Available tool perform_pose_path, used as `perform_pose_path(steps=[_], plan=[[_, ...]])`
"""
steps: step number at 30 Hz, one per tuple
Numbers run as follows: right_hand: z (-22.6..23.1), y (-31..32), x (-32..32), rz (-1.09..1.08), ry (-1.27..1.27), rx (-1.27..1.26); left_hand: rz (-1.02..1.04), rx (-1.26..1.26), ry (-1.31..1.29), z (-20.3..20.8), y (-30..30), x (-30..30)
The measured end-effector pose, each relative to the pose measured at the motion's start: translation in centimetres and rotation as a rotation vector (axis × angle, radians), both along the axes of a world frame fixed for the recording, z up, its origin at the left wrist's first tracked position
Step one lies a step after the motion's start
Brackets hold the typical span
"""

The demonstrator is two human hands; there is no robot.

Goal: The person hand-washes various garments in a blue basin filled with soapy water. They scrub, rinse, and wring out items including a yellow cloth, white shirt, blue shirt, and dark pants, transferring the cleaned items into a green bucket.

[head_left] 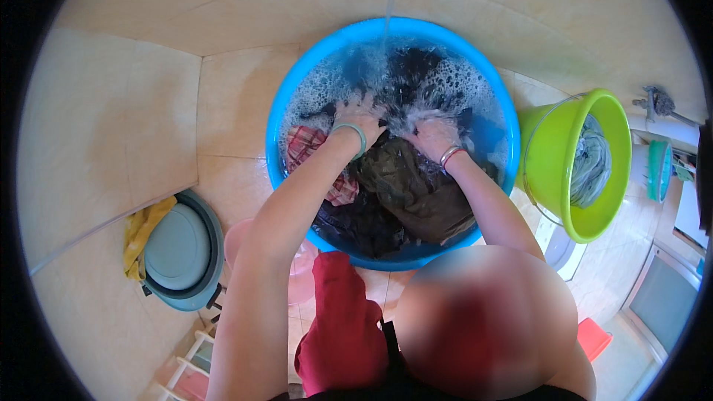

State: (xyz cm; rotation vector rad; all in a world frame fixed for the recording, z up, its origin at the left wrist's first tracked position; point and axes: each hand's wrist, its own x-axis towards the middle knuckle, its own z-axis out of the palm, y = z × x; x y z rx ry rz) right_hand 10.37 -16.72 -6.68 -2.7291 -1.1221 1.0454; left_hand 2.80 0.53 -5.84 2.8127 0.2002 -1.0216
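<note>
A large round blue basin [279,108] holds foamy water and soaking clothes. My left hand [359,114] is in the water left of the middle, its fingers spread on dark wet cloth. My right hand [437,136] is beside it to the right, its fingers hidden by splashing water. Between and below the hands lies a dark olive garment [420,189]. A red plaid cloth [343,191] is under my left forearm, and black cloth [364,226] lies near the basin's front. A thin water stream [388,0] falls into the far side of the basin.
A lime green bucket [546,141] holding pale grey-green cloth [590,167] stands right of the basin. At the left, grey-blue tubs [178,245] lean by the wall with a yellow cloth [145,230]. A pink plastic container [301,282] sits behind my left arm. Tiled walls enclose the far side.
</note>
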Motion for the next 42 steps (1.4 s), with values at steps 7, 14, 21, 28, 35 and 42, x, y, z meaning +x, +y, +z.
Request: perform_pose_path(steps=[7, 14, 21, 28, 35, 42], plan=[[-6.0, 0.1, 0.7, -0.031, -0.055, 0.003, 0.154, 0.031, 0.076, -7.0, 2.1, 2.0], [-6.6, -0.9, 2.6, -0.047, 0.184, -0.132, 0.088, -0.020, 0.125, -7.7, 0.6, 3.5], [-14.7, -4.4, 2.1, 0.253, -0.515, 0.265, 0.050, -0.001, -0.102, -16.1, 1.6, 4.4], [5.5, -1.3, 0.1, -0.362, -0.343, 0.423, 0.297, -0.203, -0.702, 4.1, -0.8, -1.3], [14.5, -1.7, 1.5, -0.512, 0.426, 1.179, 1.045, -1.403, -0.901, 10.7, -5.8, -0.5], [9.6, -2.4, 0.8, -0.460, 0.046, 1.153, 0.486, -0.969, -0.902, 10.3, -6.1, -1.2]])
